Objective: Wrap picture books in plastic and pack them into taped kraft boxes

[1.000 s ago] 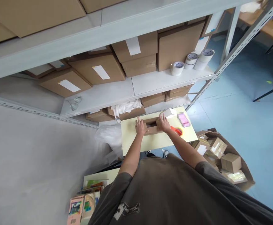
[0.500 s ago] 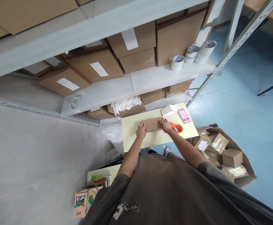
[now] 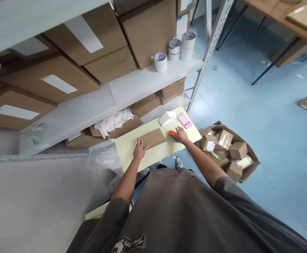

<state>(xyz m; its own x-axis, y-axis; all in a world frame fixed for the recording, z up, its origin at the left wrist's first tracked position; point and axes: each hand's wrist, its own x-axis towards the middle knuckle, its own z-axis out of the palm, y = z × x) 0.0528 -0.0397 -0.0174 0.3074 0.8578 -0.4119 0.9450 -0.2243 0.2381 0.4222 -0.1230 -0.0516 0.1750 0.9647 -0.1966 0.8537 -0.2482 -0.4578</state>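
Observation:
On the pale yellow tabletop (image 3: 153, 154) lies a long, flat cardboard box (image 3: 152, 138). My left hand (image 3: 140, 150) holds its left end, fingers over the top and thumb along the near side. Right of the box, my right hand (image 3: 181, 135) is closed over an orange tape dispenser (image 3: 172, 133). The hand hides most of the dispenser; a bit of blue shows under it. Behind these stand a white, wedge-shaped object (image 3: 167, 118) and a pink, blurred-out flat item (image 3: 185, 120).
A large open carton (image 3: 253, 162) full of small boxes sits on the floor at the right. Metal shelving (image 3: 153, 86) behind the table carries cardboard boxes and tape rolls (image 3: 160, 62). Clear plastic wrap (image 3: 103, 156) bunches at the table's left.
My right hand has left the box's right end and moved right onto the tape dispenser. My left hand stays at the box's left end. The view has swung to the right.

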